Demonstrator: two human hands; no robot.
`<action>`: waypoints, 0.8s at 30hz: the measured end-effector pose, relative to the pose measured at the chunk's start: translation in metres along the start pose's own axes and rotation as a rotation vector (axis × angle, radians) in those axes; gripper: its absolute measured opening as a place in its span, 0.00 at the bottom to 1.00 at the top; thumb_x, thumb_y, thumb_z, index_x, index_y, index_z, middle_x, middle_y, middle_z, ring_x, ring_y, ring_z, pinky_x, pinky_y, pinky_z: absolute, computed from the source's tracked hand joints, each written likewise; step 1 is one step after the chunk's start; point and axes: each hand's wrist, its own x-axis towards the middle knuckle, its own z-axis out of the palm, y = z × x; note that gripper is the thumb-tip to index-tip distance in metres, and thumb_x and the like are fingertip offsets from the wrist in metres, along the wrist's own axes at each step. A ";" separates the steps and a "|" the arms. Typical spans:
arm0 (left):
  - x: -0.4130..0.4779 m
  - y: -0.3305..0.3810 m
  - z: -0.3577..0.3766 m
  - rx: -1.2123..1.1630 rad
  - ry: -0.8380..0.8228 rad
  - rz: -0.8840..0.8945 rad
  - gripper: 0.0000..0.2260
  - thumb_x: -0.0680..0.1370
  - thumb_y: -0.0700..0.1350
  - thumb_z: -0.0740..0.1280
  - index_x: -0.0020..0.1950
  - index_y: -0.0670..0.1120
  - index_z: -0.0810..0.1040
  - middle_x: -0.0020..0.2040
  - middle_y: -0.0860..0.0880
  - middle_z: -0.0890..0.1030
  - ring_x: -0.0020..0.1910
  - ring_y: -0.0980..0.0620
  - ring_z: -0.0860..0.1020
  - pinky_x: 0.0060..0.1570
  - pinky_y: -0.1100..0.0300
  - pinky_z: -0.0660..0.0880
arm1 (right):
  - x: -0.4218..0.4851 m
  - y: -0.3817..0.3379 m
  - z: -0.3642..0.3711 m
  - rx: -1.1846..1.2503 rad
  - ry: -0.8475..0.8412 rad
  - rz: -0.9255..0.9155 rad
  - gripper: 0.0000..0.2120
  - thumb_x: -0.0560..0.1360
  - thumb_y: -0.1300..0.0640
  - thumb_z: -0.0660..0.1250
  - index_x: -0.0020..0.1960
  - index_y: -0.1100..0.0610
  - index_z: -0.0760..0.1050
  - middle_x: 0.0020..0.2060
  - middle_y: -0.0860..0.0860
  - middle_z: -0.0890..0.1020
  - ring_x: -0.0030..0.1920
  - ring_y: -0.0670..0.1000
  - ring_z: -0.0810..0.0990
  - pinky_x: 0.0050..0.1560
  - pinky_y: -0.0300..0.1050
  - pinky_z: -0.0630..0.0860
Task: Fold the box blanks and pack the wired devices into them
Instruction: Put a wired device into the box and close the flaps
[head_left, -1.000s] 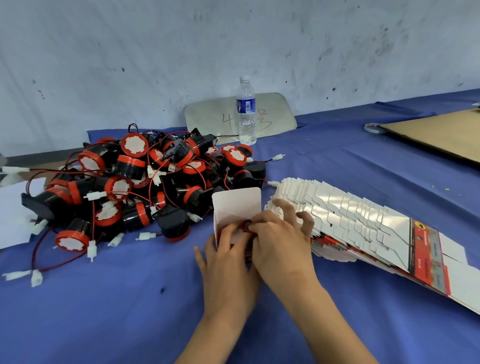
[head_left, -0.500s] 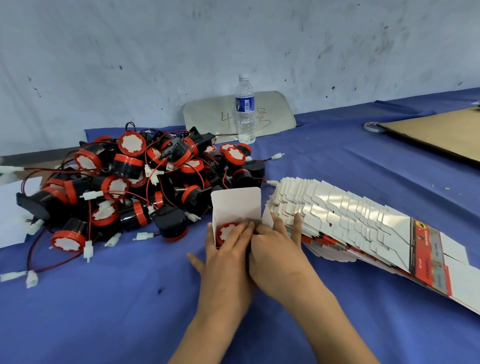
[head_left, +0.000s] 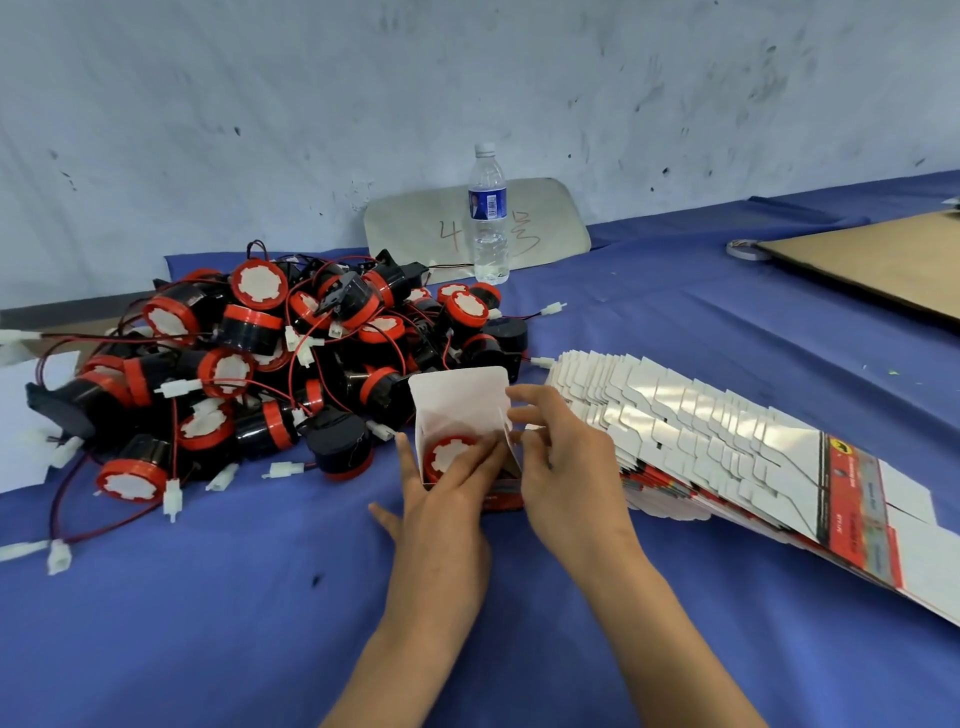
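A small white box (head_left: 457, 400) stands open near the middle of the blue table, its lid flap upright. Inside it sits a black wired device with a red-rimmed white top (head_left: 447, 454). My left hand (head_left: 447, 514) lies against the box front, straight fingers pressing on the device top, thumb spread out to the left. My right hand (head_left: 566, 467) pinches the box's right side flap between thumb and fingers. A heap of the same wired devices (head_left: 249, 358) lies to the left. A fanned stack of flat box blanks (head_left: 701, 431) lies to the right.
A water bottle (head_left: 488, 218) stands at the back in front of a grey board (head_left: 415, 228) leaning on the wall. A brown cardboard sheet (head_left: 883, 260) and a tape roll (head_left: 745, 249) lie at the far right. White paper (head_left: 21, 415) sits at the left edge.
The device has sunk into the box and its top now shows. My right hand has come off the box front and moved to the right side flap.
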 end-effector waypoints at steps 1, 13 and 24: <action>0.000 0.000 -0.001 0.029 0.006 0.009 0.34 0.79 0.30 0.58 0.73 0.65 0.62 0.75 0.68 0.56 0.76 0.52 0.35 0.63 0.25 0.39 | 0.000 0.000 -0.001 0.016 -0.001 0.013 0.20 0.78 0.70 0.56 0.62 0.51 0.73 0.51 0.46 0.79 0.52 0.45 0.79 0.45 0.27 0.72; 0.000 -0.002 -0.010 -0.229 0.250 -0.029 0.39 0.75 0.32 0.66 0.69 0.71 0.55 0.76 0.47 0.61 0.77 0.45 0.54 0.68 0.29 0.54 | 0.003 0.007 0.002 -0.016 -0.167 0.002 0.31 0.79 0.68 0.55 0.78 0.52 0.49 0.55 0.43 0.80 0.61 0.48 0.70 0.52 0.22 0.63; 0.007 -0.014 -0.011 -0.415 0.204 0.129 0.33 0.74 0.37 0.71 0.63 0.71 0.64 0.64 0.56 0.70 0.69 0.57 0.65 0.67 0.53 0.69 | 0.004 0.003 0.000 0.026 -0.101 -0.019 0.27 0.78 0.62 0.64 0.74 0.48 0.64 0.46 0.45 0.77 0.46 0.42 0.73 0.45 0.23 0.67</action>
